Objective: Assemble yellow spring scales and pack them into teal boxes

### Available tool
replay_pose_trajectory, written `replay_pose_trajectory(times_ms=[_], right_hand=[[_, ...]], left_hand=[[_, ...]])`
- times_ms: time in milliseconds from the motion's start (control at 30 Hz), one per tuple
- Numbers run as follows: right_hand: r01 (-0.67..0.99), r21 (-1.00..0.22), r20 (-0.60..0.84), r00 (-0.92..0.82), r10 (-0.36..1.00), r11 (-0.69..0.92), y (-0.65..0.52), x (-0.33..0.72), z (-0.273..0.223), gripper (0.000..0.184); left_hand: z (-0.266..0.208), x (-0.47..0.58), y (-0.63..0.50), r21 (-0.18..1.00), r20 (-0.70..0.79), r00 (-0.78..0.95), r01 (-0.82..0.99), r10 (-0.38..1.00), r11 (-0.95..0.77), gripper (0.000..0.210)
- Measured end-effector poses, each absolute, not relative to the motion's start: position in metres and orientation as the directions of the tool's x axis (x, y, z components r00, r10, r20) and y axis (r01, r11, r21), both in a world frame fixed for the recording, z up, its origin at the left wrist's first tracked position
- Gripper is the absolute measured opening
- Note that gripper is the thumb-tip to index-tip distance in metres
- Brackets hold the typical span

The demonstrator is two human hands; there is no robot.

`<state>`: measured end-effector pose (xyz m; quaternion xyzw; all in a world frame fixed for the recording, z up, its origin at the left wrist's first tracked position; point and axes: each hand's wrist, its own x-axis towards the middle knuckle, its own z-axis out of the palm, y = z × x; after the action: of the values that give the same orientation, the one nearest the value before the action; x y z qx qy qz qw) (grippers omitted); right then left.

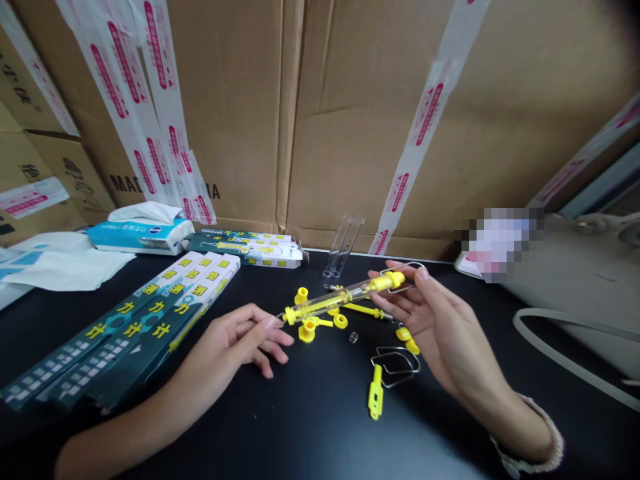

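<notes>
A clear-tubed spring scale [330, 301] with yellow ends is held slanting above the black table, its right end higher. My left hand [250, 337] pinches the small wire hook at its lower left end. At the other end, my right hand [435, 313] grips the wire loop by the yellow cap, thumb on the wire. Beneath the scale lie several yellow plastic caps and rings [341, 321] and a yellow rod with a spring [367, 311]. Nearer me are loose wire loops [397, 365], a flat yellow piece [375, 393] and a small clear part [353, 337].
Long printed boxes [125, 327] lie side by side at left, with more boxes [250, 249] behind. Clear tubes [344, 247] stand by the cardboard wall [240, 113]. A blue tissue pack [137, 230] sits back left. On the right are a grey bag [575, 287] and its strap.
</notes>
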<state>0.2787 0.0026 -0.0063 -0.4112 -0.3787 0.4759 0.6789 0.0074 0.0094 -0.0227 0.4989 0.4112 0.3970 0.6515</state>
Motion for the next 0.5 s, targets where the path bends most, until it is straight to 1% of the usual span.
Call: replay_pose_trajectory(times_ms=[67, 167, 367, 433, 500], right_hand=[[-0.350, -0.916, 0.102, 0.263, 0.959, 0.193, 0.003, 0.279, -0.006, 0.027], [-0.379, -0.906, 0.078, 0.289, 0.954, 0.189, 0.004, 0.282, -0.003, 0.029], [-0.365, -0.891, 0.129, 0.367, 0.921, 0.270, 0.012, 0.294, 0.003, 0.030], [-0.396, -0.891, 0.085, 0.338, 0.937, 0.223, 0.014, 0.296, 0.003, 0.028], [-0.443, -0.886, 0.007, 0.280, 0.960, 0.136, 0.015, 0.295, 0.002, 0.025]], left_hand=[[-0.026, 0.006, 0.011, 0.966, -0.139, 0.339, -0.160, 0.930, 0.203, 0.051], [-0.034, 0.004, 0.012, 0.956, -0.100, 0.364, -0.223, 0.926, 0.190, 0.050], [-0.043, 0.003, 0.012, 0.945, -0.065, 0.418, -0.265, 0.906, 0.190, 0.045], [-0.043, 0.004, 0.012, 0.949, -0.068, 0.426, -0.250, 0.902, 0.190, 0.045], [-0.041, 0.005, 0.011, 0.960, -0.073, 0.429, -0.215, 0.900, 0.181, 0.045]])
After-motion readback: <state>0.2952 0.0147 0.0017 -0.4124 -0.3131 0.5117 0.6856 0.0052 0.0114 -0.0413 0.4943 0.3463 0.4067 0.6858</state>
